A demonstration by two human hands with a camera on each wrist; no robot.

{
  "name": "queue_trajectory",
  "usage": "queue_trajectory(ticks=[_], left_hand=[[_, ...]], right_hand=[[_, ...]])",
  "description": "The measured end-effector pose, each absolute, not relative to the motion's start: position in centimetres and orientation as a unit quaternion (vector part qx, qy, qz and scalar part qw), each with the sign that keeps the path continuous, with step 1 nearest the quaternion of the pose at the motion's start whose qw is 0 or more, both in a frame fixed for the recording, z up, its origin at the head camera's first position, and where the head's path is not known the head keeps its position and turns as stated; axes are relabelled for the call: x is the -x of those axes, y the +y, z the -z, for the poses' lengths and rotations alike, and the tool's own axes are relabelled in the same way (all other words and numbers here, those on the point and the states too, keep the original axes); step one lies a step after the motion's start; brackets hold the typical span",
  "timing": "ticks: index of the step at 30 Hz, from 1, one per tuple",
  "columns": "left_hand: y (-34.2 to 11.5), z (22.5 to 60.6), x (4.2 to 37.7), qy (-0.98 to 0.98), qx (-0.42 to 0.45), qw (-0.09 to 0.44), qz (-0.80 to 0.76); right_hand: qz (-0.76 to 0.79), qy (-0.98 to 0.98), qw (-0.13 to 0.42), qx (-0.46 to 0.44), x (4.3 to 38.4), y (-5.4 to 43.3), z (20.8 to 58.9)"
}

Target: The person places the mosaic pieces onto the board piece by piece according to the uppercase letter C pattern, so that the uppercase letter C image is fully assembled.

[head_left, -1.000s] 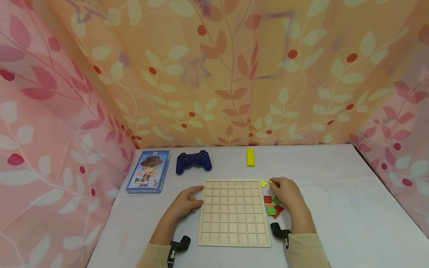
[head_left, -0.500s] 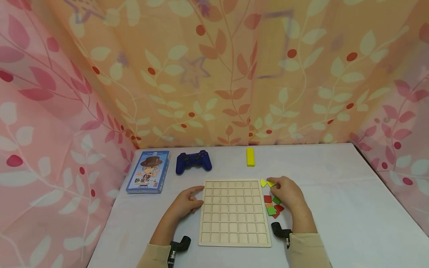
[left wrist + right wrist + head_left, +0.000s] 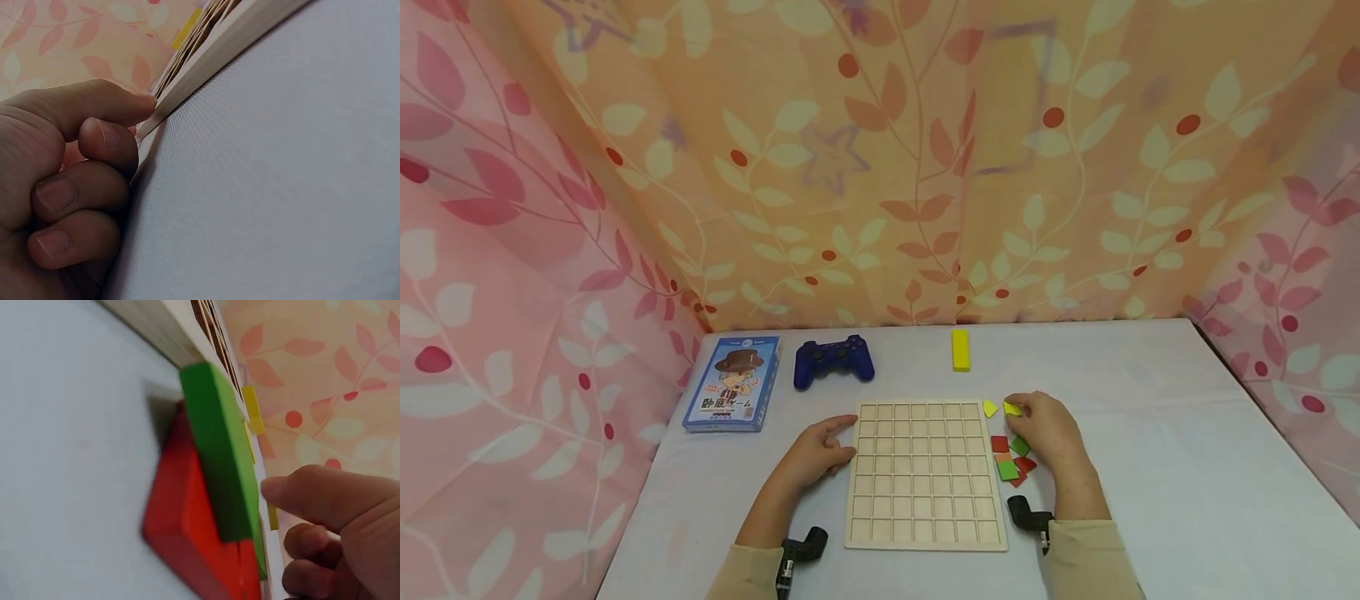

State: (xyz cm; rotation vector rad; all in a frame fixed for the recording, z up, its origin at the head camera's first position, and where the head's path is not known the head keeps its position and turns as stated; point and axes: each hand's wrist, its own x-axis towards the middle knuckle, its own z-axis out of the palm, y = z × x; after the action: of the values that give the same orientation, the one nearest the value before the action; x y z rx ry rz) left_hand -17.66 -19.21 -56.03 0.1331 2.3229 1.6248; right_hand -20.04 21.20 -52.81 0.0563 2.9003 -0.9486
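Pinched in R hand (image 3: 1043,427): yellow pc (image 3: 1012,409); L hand (image 3: 812,452), not gripping, touches board's (image 3: 927,547) L edge. 0 placed: cells (image 3: 921,487) bare, red/green pcs (image 3: 1008,471) off R edge.

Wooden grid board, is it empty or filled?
Empty: every cell of the wooden board shows bare wood in the head view.

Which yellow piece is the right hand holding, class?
The small yellow piece pinched in the right hand. The other small piece lies beside the board; the long yellow block lies farther back.
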Motion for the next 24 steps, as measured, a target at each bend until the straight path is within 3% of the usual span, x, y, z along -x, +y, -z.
queue_trajectory(ticks=[18, 24], left_hand=[[-19.2, 55.9, 17.8, 0.811, -0.044, 0.150, -0.564], [-19.2, 56.1, 17.7, 0.808, -0.049, 0.146, -0.569]], right_hand=[[0.306, 0.950, -0.063, 0.003, 18.8, 20.5, 47.8], [0.306, 0.949, -0.074, 0.025, 17.8, 19.8, 46.2]])
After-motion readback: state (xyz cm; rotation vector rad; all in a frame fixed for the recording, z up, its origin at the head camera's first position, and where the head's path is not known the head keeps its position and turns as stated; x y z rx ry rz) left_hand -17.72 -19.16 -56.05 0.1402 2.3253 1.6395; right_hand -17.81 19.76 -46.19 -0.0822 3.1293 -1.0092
